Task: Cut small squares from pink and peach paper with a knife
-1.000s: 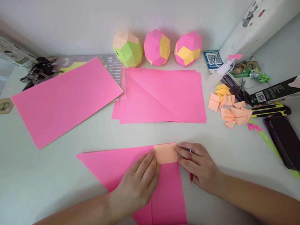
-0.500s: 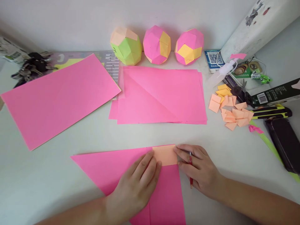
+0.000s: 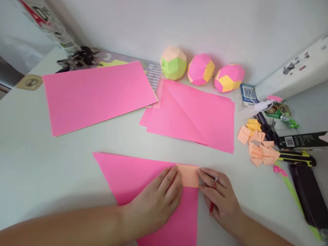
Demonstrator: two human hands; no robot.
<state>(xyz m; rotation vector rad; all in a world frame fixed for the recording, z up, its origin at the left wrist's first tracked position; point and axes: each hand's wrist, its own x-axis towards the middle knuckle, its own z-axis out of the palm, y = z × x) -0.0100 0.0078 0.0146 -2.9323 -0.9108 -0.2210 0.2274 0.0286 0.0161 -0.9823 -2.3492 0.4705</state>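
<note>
A large folded sheet of pink paper [image 3: 133, 177] lies flat in front of me. On its upper right corner rests a small peach paper rectangle [image 3: 188, 176], its edges lined up with the pink ones. My left hand [image 3: 159, 198] lies flat over the pink sheet, fingertips pressing the left side of the peach piece. At the right edge of that piece, my right hand [image 3: 222, 198] touches it with thumb and index finger. A red pencil [image 3: 211, 206] is tucked between the right hand's fingers, pointing down. Part of the pink sheet is hidden under my left hand.
Pink sheets [image 3: 194, 112] are stacked ahead, with another pink stack [image 3: 99, 99] to the left. Three folded paper balls [image 3: 201, 70] line the wall. To the right are folded peach pieces [image 3: 263, 153], a box cutter [image 3: 298, 158] and a black case [image 3: 310, 194].
The camera view has turned, so everything on the desk appears shifted and tilted. Both hands stay at the peach rectangle, and the pencil is still in the right hand.
</note>
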